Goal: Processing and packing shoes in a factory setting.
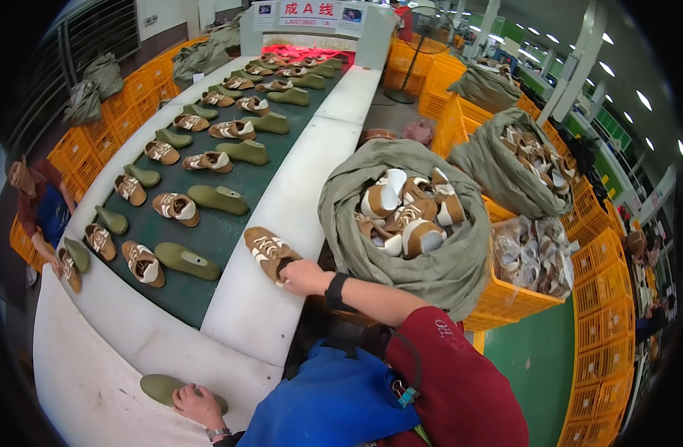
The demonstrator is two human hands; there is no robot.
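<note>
My right hand (304, 277) grips the heel end of a brown and white shoe upper (268, 252) lying on the white rim of the conveyor (296, 201). My left hand (198, 406) rests on an olive green shoe last (162, 389) lying on the white surface at the near end of the line. Just right of my right arm stands a grey-green cloth sack (408, 216), open and filled with more brown and white uppers.
The dark green belt (222, 223) carries several pairs of lasts and uppers away from me. Another person (39, 208) stands at the belt's left side, reaching onto it. Orange crates (602, 298) and a second sack (516, 160) crowd the right.
</note>
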